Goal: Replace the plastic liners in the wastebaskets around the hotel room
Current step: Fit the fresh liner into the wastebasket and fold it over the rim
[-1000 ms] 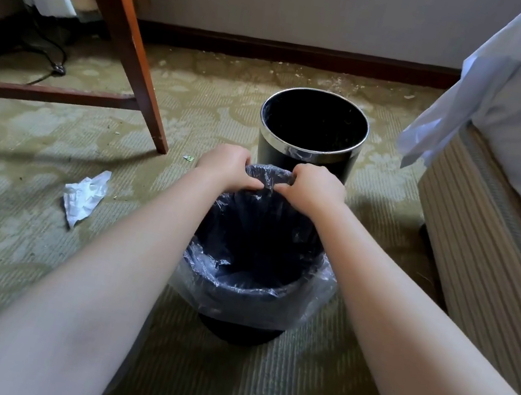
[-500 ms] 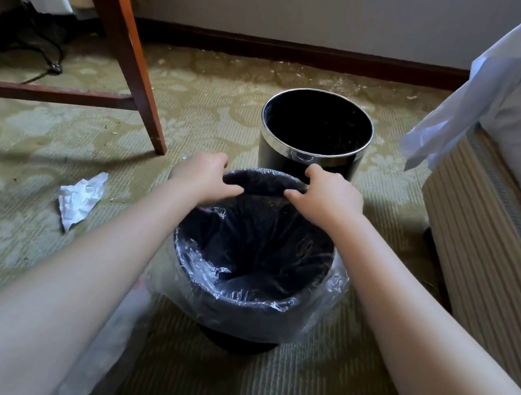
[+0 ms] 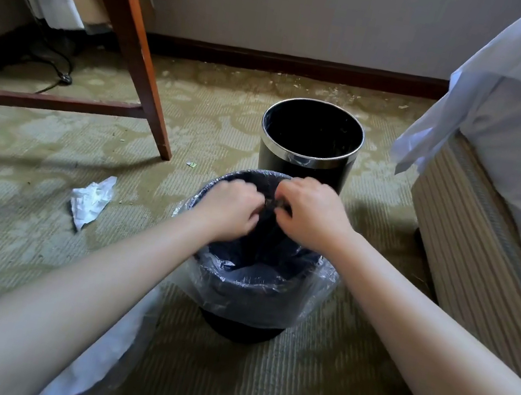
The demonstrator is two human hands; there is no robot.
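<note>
Both hands have come back together since half a second ago, when they were spread apart along the far rim. Now the left hand (image 3: 227,209) and right hand (image 3: 312,218) sit almost knuckle to knuckle over the far half of the bin's mouth. Fingers on both are curled in tight, and each looks to be pinching a bunched bit of the liner (image 3: 254,300) right where the two hands meet. That's one clear plastic liner, sitting inside the near wastebasket (image 3: 242,330) with its edge folded out over the rim and hanging partway down the outside. The bin itself stands on the carpet (image 3: 287,393) straight ahead, between the forearms. Inside it I only see the plastic against the dark wall. So two bins total: the second wastebasket (image 3: 306,167), black with a shiny metal rim, stands just behind the first one. It's dark inside, and I honestly can't tell if it's lined. One loose sheet of clear plastic (image 3: 106,354) lies on the floor under the left forearm. One crumpled white paper (image 3: 91,200) sits off to the left, with one tiny green scrap (image 3: 191,164) further back. A wooden table leg (image 3: 135,32) is back left and the bed (image 3: 487,244) runs along the right.
</note>
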